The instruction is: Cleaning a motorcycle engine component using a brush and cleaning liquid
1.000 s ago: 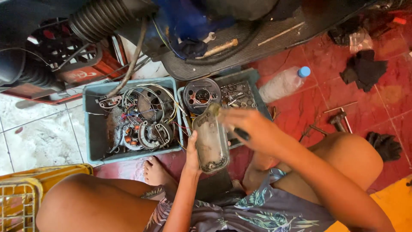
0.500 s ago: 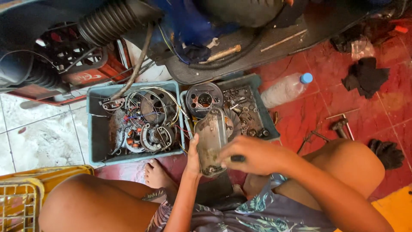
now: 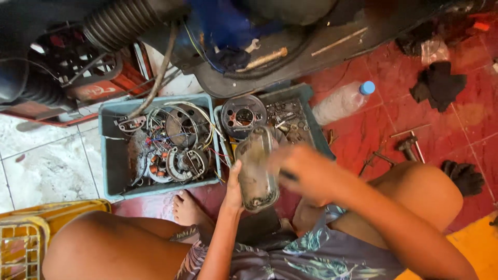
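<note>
A grey-blue tray [image 3: 110, 155] of wired coil rings and round metal parts is set on the floor. Beside it, a second tray [image 3: 311, 111] with small hardware is seen. A clear plastic bottle [image 3: 340, 102] with a blue cap is laid on red tiles [image 3: 363, 135]. Black rags [image 3: 438, 85] and a yellow crate [image 3: 21, 238] are noted.

Both arms are bare to the shoulder, no watch, ring or glove on the left hand [image 3: 234, 187] or the blurred right hand [image 3: 306, 173]. Legs and feet are bare too. The only clothing visible is grey-purple fabric printed with teal leaves.
</note>
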